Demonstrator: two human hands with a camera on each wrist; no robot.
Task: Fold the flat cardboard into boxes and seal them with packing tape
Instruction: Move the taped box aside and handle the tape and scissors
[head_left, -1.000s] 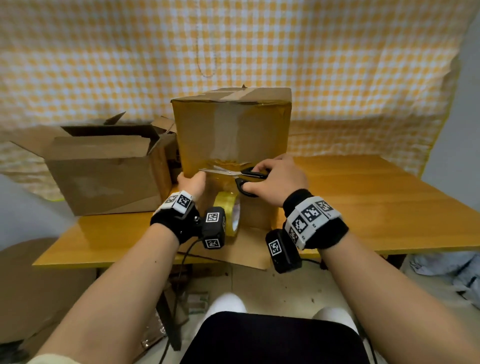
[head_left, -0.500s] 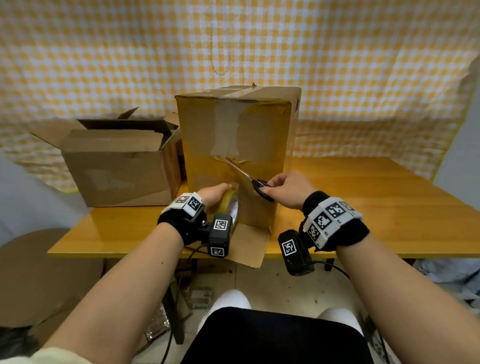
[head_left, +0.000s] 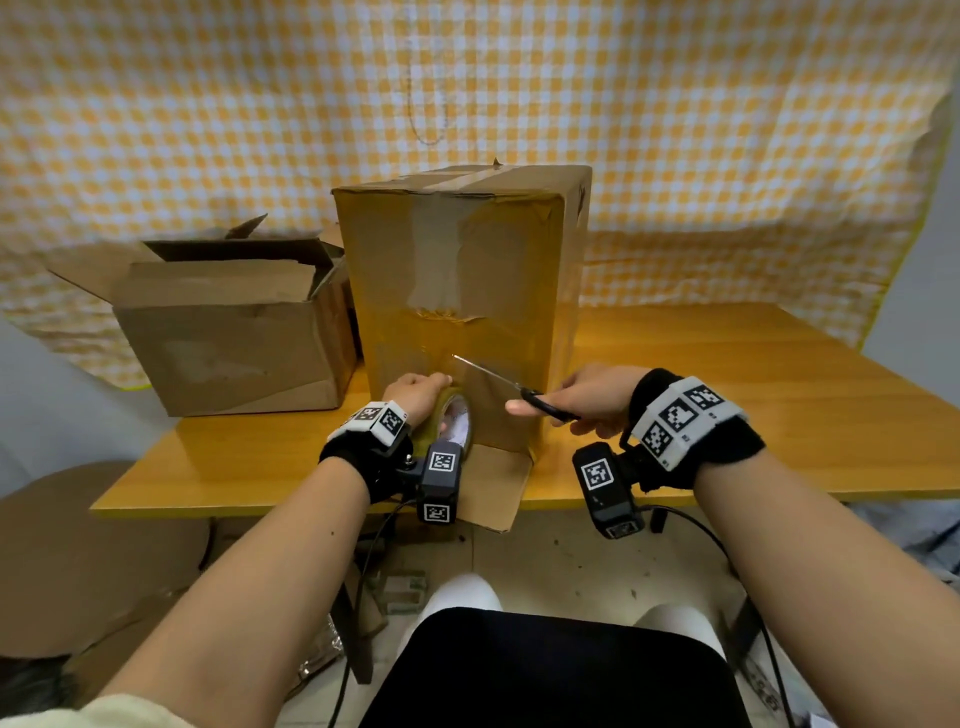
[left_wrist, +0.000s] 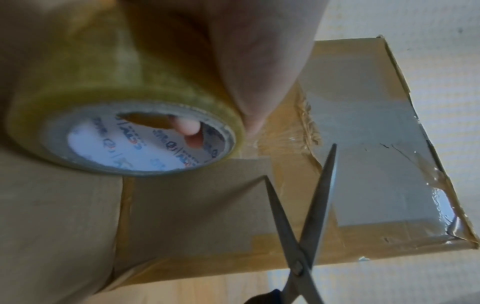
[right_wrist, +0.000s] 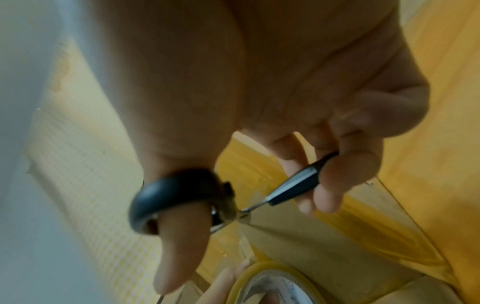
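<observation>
A tall taped cardboard box (head_left: 462, 291) stands upright on the wooden table (head_left: 727, 415), with a loose bottom flap (head_left: 493, 488) hanging over the front edge. My left hand (head_left: 415, 395) grips a roll of clear packing tape (head_left: 454, 421) against the box's lower front; fingers reach through the roll's core (left_wrist: 145, 142). My right hand (head_left: 587, 400) holds black-handled scissors (head_left: 514, 387), thumb in one loop (right_wrist: 176, 195). The blades (left_wrist: 309, 205) stand apart just right of the roll, where a stretch of tape (left_wrist: 280, 135) runs onto the box.
An open cardboard box (head_left: 234, 322) with raised flaps sits on the table left of the tall one. A yellow checked cloth (head_left: 675, 130) hangs behind. Round cardboard sheets (head_left: 93, 551) lie on the floor at left. Cables trail under the table edge.
Both hands have moved down the box front from mid-height to near its base. The scissors swung from lying level to pointing up-left. The tape roll has come lower with the left hand.
</observation>
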